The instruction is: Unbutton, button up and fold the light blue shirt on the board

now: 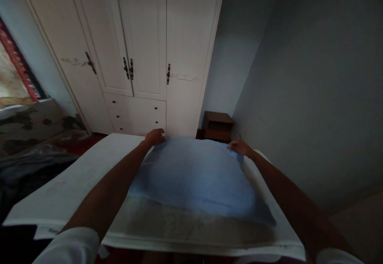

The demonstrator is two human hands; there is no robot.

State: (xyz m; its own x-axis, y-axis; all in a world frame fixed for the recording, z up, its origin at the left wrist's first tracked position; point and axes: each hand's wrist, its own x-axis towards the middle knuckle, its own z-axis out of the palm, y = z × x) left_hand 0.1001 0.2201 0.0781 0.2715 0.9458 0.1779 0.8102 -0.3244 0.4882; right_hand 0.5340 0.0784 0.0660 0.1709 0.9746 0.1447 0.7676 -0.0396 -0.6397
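A light blue cloth (194, 176), roughly rectangular, stretches between my two hands over the white-covered table (72, 172). My left hand (154, 137) is closed on its far left corner. At the far right corner, my right hand (240, 147) pinches the cloth's edge. The near edge hangs or lies toward me, with a pointed corner at the right; how much of it touches the table I cannot tell. Thumbs and fingertips are partly hidden or blurred.
A white wardrobe (143, 36) with dark handles and drawers stands behind the table. A small brown cabinet (219, 122) sits in the corner by the grey wall (314, 96). Dark, plastic-covered stuff (38, 160) lies at the left, below a window with a red-edged curtain (18, 60).
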